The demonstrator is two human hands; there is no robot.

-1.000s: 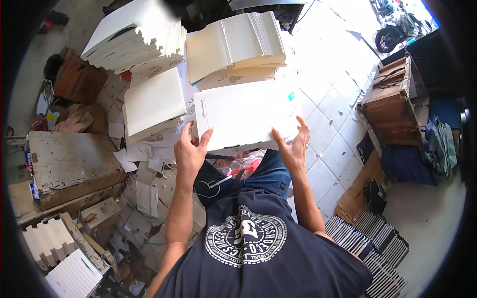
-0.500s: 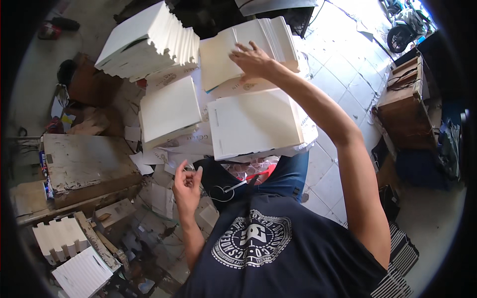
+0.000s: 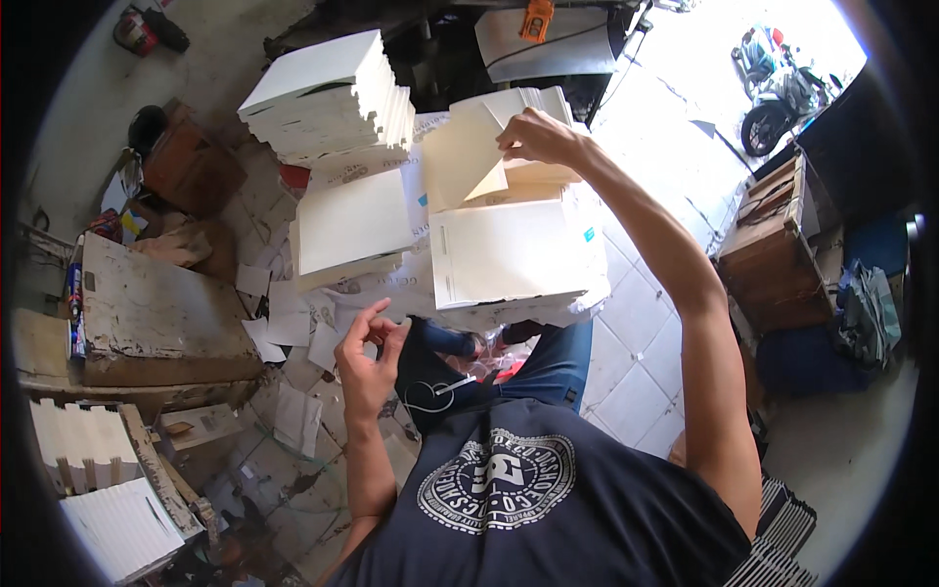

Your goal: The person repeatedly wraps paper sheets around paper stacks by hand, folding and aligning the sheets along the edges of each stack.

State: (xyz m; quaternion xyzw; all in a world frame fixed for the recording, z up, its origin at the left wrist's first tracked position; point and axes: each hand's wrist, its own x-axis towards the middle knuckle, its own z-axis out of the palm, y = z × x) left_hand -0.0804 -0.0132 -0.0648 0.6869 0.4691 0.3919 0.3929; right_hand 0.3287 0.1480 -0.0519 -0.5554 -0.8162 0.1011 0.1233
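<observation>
My right hand (image 3: 543, 137) reaches to the far side of the work surface, its fingers pinched on the edge of a cream paper sheet (image 3: 458, 161). The sheet is tilted, its right side raised beside a fanned cream stack (image 3: 548, 103). Nearer me lies a thick white stack of paper (image 3: 509, 252), with a small blue tab (image 3: 589, 234) on its right. To its left rests a lower stack (image 3: 354, 223) with a blank top. My left hand (image 3: 372, 357) hovers in front of that stack, fingers loosely curled and apart, nothing visible in them.
A tall stack of paper blocks (image 3: 323, 93) stands at the back left. A worn wooden box (image 3: 161, 303) is at the left, and more paper blocks (image 3: 122, 528) sit lower left. At the right are a wooden cabinet (image 3: 773, 215) and, beyond, a parked motorcycle (image 3: 778, 98).
My right hand has gone from spread over the cream sheet to pinching its edge, and the sheet is now lifted and slanted. My left hand stays near its place. The view has shifted slightly.
</observation>
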